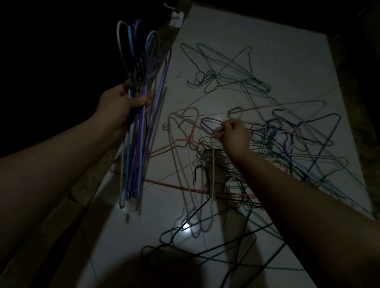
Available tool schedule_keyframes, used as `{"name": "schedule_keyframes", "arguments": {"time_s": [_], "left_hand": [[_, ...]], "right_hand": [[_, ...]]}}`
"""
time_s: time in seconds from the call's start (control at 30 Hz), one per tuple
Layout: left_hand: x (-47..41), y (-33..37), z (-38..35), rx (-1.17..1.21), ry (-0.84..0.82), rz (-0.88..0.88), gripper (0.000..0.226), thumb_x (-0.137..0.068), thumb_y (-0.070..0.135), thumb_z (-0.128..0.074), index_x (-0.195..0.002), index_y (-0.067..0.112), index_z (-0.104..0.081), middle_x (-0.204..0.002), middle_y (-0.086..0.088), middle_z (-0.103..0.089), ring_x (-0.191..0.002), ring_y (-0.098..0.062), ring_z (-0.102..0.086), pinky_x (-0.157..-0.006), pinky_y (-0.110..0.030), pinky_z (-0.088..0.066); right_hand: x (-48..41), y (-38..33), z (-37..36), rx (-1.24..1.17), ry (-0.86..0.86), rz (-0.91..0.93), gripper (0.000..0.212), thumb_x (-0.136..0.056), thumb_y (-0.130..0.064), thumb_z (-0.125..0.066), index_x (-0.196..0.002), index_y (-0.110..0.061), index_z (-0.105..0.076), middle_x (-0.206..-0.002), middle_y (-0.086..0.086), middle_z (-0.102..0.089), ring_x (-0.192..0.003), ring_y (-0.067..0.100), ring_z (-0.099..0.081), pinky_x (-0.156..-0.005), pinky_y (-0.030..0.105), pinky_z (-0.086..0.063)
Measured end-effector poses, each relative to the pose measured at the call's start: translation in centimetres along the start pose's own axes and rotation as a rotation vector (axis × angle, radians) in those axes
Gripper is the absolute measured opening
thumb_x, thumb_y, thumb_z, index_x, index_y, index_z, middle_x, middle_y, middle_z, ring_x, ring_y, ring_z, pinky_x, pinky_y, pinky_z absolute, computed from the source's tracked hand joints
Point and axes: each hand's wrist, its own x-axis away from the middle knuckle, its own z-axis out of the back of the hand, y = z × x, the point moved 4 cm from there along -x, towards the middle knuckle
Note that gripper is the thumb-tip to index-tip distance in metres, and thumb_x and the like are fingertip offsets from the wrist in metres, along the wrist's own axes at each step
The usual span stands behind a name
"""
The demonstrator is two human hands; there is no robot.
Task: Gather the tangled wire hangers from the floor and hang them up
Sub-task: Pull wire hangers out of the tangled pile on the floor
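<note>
Head view, dim light. At left, the left hand (121,104) is raised, its fingers and thumb curled round a bundle of hangers (137,163). The bundle contains white, blue and purple wires lying side by side. Their hooks point up and away above the hand, and their lower ends hang below the wrist, clear of the floor.

Between the two hands, a pink hanger (172,183) lies flat on the pale tiled floor (266,30), crossed by grey wires. Below it a bright spot of reflected light (186,226) shows on the tile. Black hangers (195,248) lie nearest the person, under the right forearm.

At right of centre, the right hand (234,137) reaches down to the floor. Its fingertips pinch the top of a cream hanger (212,165), whose straight wire runs toward the person from the hand.

Directly beside and beyond this hand lies the main tangle of hangers (277,139), blue, purple, green and pink wires interlocked on the floor. Farther from the hand, green hangers (223,70) form a separate, looser cluster.
</note>
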Motion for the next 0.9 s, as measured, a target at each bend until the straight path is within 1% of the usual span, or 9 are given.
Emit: {"name": "schedule_keyframes", "arguments": {"time_s": [0.13, 0.23, 0.3, 0.33, 0.4, 0.53, 0.8, 0.87, 0.9], "left_hand": [[0.3, 0.1, -0.1, -0.012, 0.010, 0.002, 0.037, -0.087, -0.016, -0.044, -0.124, -0.009, -0.049, -0.065, 0.001, -0.066, -0.054, -0.004, -0.065, -0.053, -0.017, -0.052], [0.3, 0.2, -0.1, -0.027, 0.017, -0.004, 0.037, -0.087, -0.016, -0.045, -0.123, -0.008, -0.050, -0.057, 0.005, -0.067, -0.055, -0.003, -0.065, -0.055, -0.017, -0.053], [0.5, 0.2, -0.1, -0.028, 0.018, -0.008, 0.037, -0.087, -0.016, -0.045, -0.122, -0.006, -0.050, -0.063, 0.003, -0.067, -0.055, -0.003, -0.065, -0.055, -0.016, -0.052], [0.6, 0.3, -0.2, -0.030, 0.020, -0.009, 0.037, -0.087, -0.015, -0.045, -0.122, -0.005, -0.050, -0.070, 0.000, -0.066, -0.056, -0.003, -0.065, -0.055, -0.016, -0.052], [0.8, 0.4, -0.3, -0.044, 0.017, -0.014, 0.037, -0.087, -0.015, -0.045, -0.123, -0.005, -0.050, -0.078, -0.003, -0.062, -0.056, -0.001, -0.065, -0.055, -0.015, -0.052], [1.0, 0.4, -0.5, -0.089, 0.017, -0.024, 0.037, -0.087, -0.015, -0.045, -0.123, -0.008, -0.050, -0.078, -0.004, -0.061, -0.054, 0.000, -0.065, -0.055, -0.014, -0.052], [1.4, 0.0, -1.0, -0.144, 0.014, -0.018, 0.037, -0.087, -0.011, -0.052, -0.123, -0.004, -0.051, -0.083, -0.006, -0.064, -0.057, -0.003, -0.065, -0.056, -0.016, -0.054], [1.7, -0.3, -1.7, -0.150, 0.004, -0.015, 0.036, -0.085, -0.010, -0.055, -0.119, 0.001, -0.053, -0.087, -0.007, -0.065, -0.063, -0.006, -0.064, -0.059, -0.018, -0.055], [1.9, -0.5, -2.1, -0.148, -0.006, -0.015, 0.032, -0.085, -0.011, -0.055, -0.113, 0.004, -0.054, -0.084, -0.005, -0.065, -0.065, -0.007, -0.063, -0.060, -0.018, -0.055]], "right_hand": [[0.6, 0.3, -0.3, -0.149, -0.047, -0.098, 0.023, -0.097, -0.005, -0.041, -0.077, -0.013, -0.047, -0.073, 0.012, -0.062, -0.073, 0.029, -0.061, -0.071, 0.036, -0.050], [1.0, -0.3, -0.6, -0.154, -0.071, -0.101, 0.015, -0.096, -0.005, -0.043, -0.083, -0.007, -0.050, -0.080, 0.014, -0.060, -0.068, 0.020, -0.060, -0.069, 0.030, -0.051], [1.2, -0.7, -0.7, -0.183, -0.043, -0.086, 0.018, -0.097, -0.007, -0.043, -0.080, -0.011, -0.050, -0.075, 0.009, -0.060, -0.063, 0.016, -0.059, -0.063, 0.025, -0.050], [1.2, -1.1, -0.7, -0.185, -0.021, -0.062, 0.022, -0.097, -0.008, -0.043, -0.077, -0.014, -0.049, -0.073, 0.005, -0.059, -0.062, 0.015, -0.059, -0.063, 0.026, -0.050], [1.3, -2.0, -0.7, -0.177, 0.003, -0.007, 0.024, -0.097, -0.009, -0.043, -0.075, -0.017, -0.048, -0.071, 0.002, -0.060, -0.064, 0.016, -0.061, -0.070, 0.033, -0.051], [1.5, -3.2, -1.1, -0.161, -0.030, 0.060, 0.025, -0.098, -0.009, -0.041, -0.077, -0.019, -0.049, -0.073, 0.002, -0.062, -0.076, 0.026, -0.065, -0.083, 0.043, -0.053], [2.4, -5.7, -0.4, -0.108, -0.030, 0.192, 0.023, -0.099, -0.009, -0.039, -0.080, -0.018, -0.049, -0.075, 0.001, -0.061, -0.071, 0.018, -0.064, -0.084, 0.047, -0.054], [2.6, -6.7, -0.3, -0.059, -0.026, 0.250, 0.018, -0.099, -0.011, -0.039, -0.085, -0.012, -0.050, -0.077, 0.003, -0.063, -0.072, 0.018, -0.065, -0.083, 0.044, -0.053], [2.8, -7.3, -0.3, -0.007, -0.024, 0.288, 0.017, -0.100, -0.012, -0.040, -0.087, -0.009, -0.050, -0.080, 0.005, -0.063, -0.075, 0.019, -0.064, -0.080, 0.041, -0.053]]}}
